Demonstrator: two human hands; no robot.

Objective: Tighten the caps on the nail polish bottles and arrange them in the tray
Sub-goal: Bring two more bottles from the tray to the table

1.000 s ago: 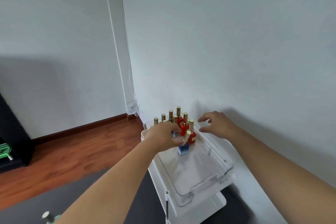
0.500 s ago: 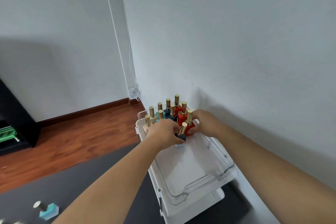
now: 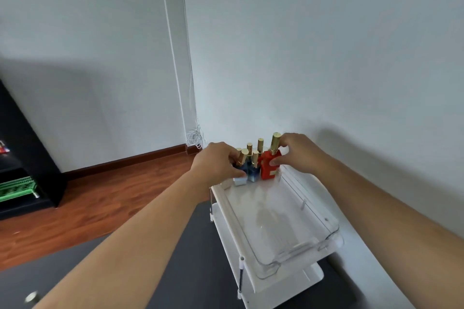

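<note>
Two pale grey walls (image 3: 301, 45) meet at a corner, where a coil of white cable (image 3: 194, 137) hangs above the dark skirting board (image 3: 125, 160). Left of that corner, reddish wooden floor (image 3: 100, 195) reaches a black shelf unit (image 3: 22, 158); nearer lies a dark grey mat (image 3: 188, 271)

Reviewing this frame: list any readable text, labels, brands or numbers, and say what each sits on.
No text can be read in this frame.
Red square nail polish bottle held in the right hand: a pale patch low on its front, too blurred to tell whether it is lettering.
Blue nail polish bottles by the left hand: no label visible.
Clear plastic tray: no markings seen.
</note>
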